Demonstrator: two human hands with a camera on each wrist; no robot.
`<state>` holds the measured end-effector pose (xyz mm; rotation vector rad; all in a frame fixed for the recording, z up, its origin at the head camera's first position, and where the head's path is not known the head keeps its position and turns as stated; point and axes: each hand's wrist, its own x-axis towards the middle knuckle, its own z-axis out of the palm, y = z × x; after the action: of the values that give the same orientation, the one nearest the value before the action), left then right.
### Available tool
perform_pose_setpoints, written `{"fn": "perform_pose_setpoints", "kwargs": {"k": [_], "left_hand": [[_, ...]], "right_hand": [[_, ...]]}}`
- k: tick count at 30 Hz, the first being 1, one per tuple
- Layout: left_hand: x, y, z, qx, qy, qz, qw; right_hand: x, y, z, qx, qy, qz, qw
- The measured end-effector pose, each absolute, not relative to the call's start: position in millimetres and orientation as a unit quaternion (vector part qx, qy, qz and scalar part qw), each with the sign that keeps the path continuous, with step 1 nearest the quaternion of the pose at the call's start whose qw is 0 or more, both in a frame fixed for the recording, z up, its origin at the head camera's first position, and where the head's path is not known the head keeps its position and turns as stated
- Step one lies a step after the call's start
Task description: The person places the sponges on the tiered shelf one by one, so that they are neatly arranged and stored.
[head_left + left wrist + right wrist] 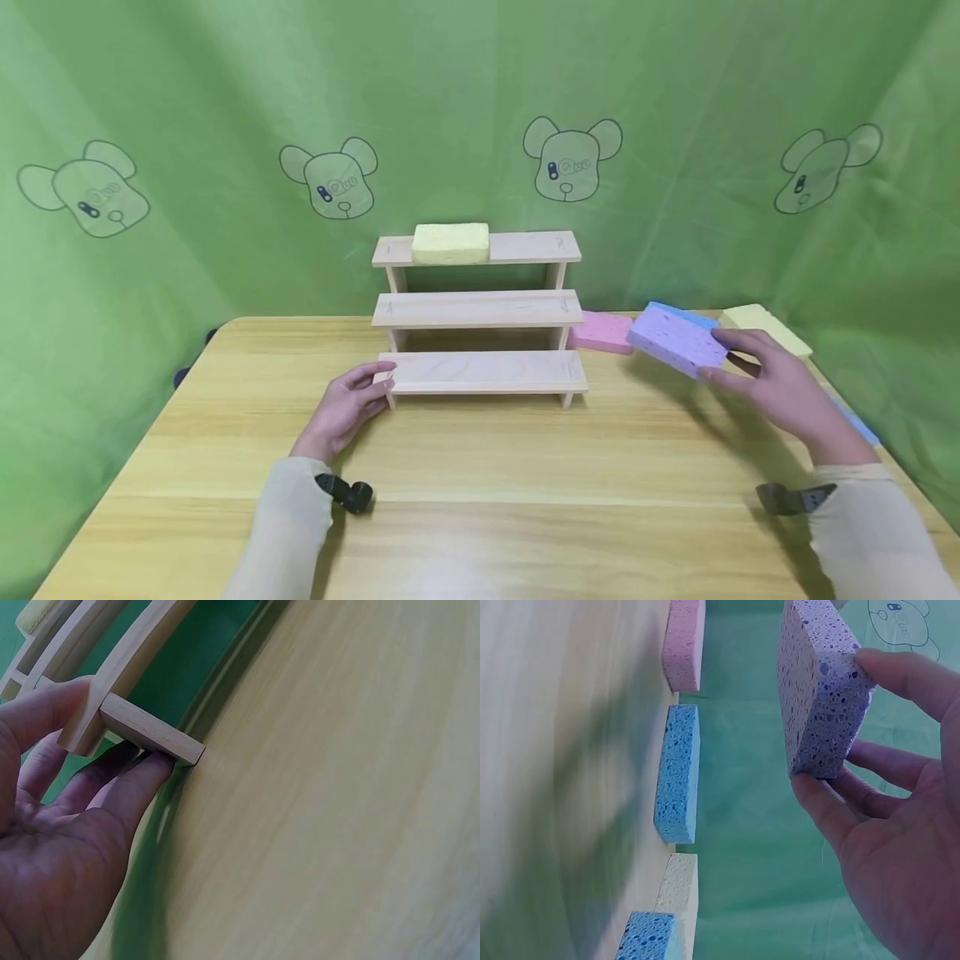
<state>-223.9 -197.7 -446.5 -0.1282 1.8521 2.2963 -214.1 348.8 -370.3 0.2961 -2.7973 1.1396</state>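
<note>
In the head view my right hand (780,392) holds a purple sponge (678,337) up off the table, tilted. The right wrist view shows thumb and fingers pinching one end of that purple sponge (829,697), which is full of small holes. My left hand (348,408) grips the left end of the lowest step of a three-step wooden display shelf (480,371). Seen from the left wrist, the thumb lies against the board's end and the fingers reach round the leg (154,731). A yellow sponge (450,243) lies on the top step, left of its middle.
Right of the shelf, a pink sponge (602,331) lies on the wooden table (480,492). Near the right edge are a blue sponge (678,772), a pale yellow sponge (768,327) and another blue sponge (646,937). A green curtain (465,100) hangs behind.
</note>
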Motion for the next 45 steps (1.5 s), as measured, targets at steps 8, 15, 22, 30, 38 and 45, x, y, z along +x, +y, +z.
{"fn": "perform_pose_setpoints", "kwargs": {"k": [8, 15, 22, 30, 38, 45], "left_hand": [[-224, -198, -447, -0.037, 0.626, 0.773, 0.093], [-224, -198, -448, -0.036, 0.624, 0.775, 0.095], [-223, -197, -449, -0.040, 0.625, 0.774, 0.094], [-221, -197, -448, -0.040, 0.619, 0.779, 0.096], [-221, -198, -449, -0.041, 0.612, 0.784, 0.093], [-223, -200, -449, -0.036, 0.618, 0.780, 0.097]], "right_hand": [[-221, 344, -365, 0.102, -0.912, 0.391, 0.061], [-225, 338, -358, 0.104, -0.905, 0.409, 0.060], [-226, 333, -354, 0.114, -0.899, 0.417, 0.063], [-230, 329, -346, 0.113, -0.904, 0.406, 0.063], [-232, 325, -341, 0.114, -0.903, 0.412, 0.052], [-236, 321, -337, 0.109, -0.891, 0.438, 0.049]]}}
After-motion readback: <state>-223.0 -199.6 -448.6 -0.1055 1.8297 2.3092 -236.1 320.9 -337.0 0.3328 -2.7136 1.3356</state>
